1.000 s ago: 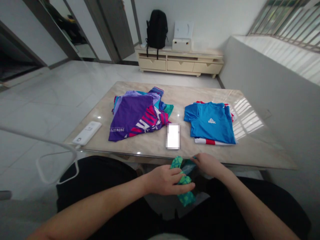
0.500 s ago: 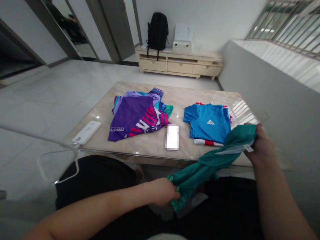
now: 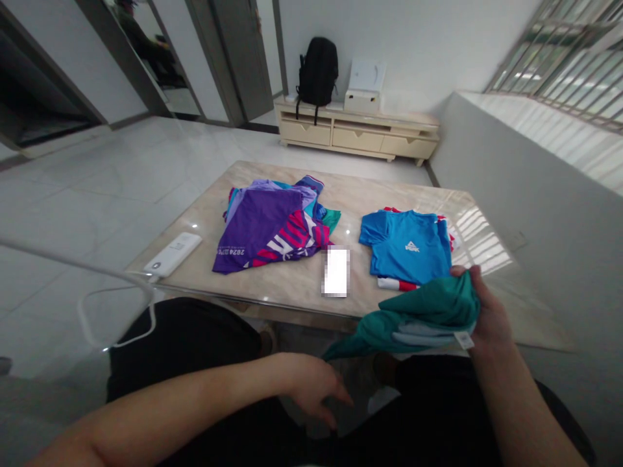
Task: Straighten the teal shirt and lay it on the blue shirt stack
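A green shirt [image 3: 423, 311] with a pale inside and a small white tag hangs from my right hand [image 3: 487, 311], whose fingers are closed on its right end above the table's front edge. Its other end droops toward the left, over the gap between my knees. Below that loose end, my left hand [image 3: 318, 389] holds nothing, its fingers apart and pointing right. Just beyond the green shirt lies a folded blue shirt [image 3: 409, 243] with a white logo, on top of red and white cloth. To the left, a purple shirt [image 3: 263, 220] with pink and white print tops a loose heap of clothes.
The marble-look table [image 3: 195, 282] carries a blurred-out white rectangle [image 3: 335, 272] near its front edge and a white power bank [image 3: 172, 254] with a cable at left. Behind stands a low cabinet [image 3: 360, 136] with a black backpack [image 3: 318, 71]. A person sits beyond the doorway.
My left hand has let go of the green shirt's left end, which now hangs free. My right hand has moved slightly left and down with the shirt. The view has shifted a little.
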`<state>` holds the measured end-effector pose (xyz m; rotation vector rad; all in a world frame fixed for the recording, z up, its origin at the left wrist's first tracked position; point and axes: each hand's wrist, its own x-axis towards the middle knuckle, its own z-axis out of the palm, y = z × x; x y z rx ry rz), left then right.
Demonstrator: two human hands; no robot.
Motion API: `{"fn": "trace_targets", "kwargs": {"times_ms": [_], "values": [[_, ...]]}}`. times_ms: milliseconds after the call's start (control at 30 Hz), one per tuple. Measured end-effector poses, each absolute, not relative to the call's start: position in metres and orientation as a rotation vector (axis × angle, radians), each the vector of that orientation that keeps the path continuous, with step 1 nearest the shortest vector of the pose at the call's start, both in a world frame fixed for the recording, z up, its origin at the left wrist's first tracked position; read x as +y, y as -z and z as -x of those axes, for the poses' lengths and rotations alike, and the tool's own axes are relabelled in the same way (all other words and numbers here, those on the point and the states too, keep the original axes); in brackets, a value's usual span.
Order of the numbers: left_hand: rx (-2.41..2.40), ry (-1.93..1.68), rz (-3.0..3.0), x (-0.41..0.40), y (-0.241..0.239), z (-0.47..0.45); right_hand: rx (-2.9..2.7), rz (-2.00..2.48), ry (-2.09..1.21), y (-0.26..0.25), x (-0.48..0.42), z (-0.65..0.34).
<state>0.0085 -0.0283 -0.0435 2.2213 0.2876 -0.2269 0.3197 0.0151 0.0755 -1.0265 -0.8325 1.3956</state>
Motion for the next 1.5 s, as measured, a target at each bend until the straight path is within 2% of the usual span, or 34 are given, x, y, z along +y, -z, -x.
{"fn": "trace_targets", "kwargs": {"times_ms": [67,200,300,467,567,633,833,1067,1333,1500], "values": [[0.268,-0.005,-2.243,-0.019,0.021,-0.013,-0.78,0.97,-1.582,-0.077,0.008,-0.307],[0.588,-0.648,-2.109,-0.006,-0.018,-0.014,-0.86,0.914,-1.781,-0.074,0.001,-0.284],[0.671,-0.869,-2.027,-0.004,-0.029,-0.011,-0.937,0.862,-1.878,-0.068,-0.001,-0.271],[0.546,-0.653,-2.06,-0.008,-0.024,-0.01,-1.067,0.839,-1.957,-0.059,-0.002,-0.27],[0.629,-0.592,-2.081,-0.009,-0.022,-0.008,-1.156,0.921,-1.908,-0.058,0.001,-0.28],[0.705,-0.574,-2.087,-0.009,-0.022,-0.006,-1.265,1.047,-1.765,-0.057,0.006,-0.287],[0.652,-0.505,-2.016,-0.007,-0.028,-0.001,-1.689,1.503,-0.9,-0.054,0.02,-0.296],[0.735,-0.532,-1.882,-0.005,-0.027,-0.002,-1.807,1.591,-0.682,-0.05,0.023,-0.296],[0.705,-0.6,-1.752,-0.005,-0.025,0.0,-1.823,1.539,-0.794,-0.05,0.029,-0.298],[0.718,-0.578,-1.757,-0.005,-0.028,0.001,-1.784,1.415,-1.272,-0.053,0.026,-0.31]]}}
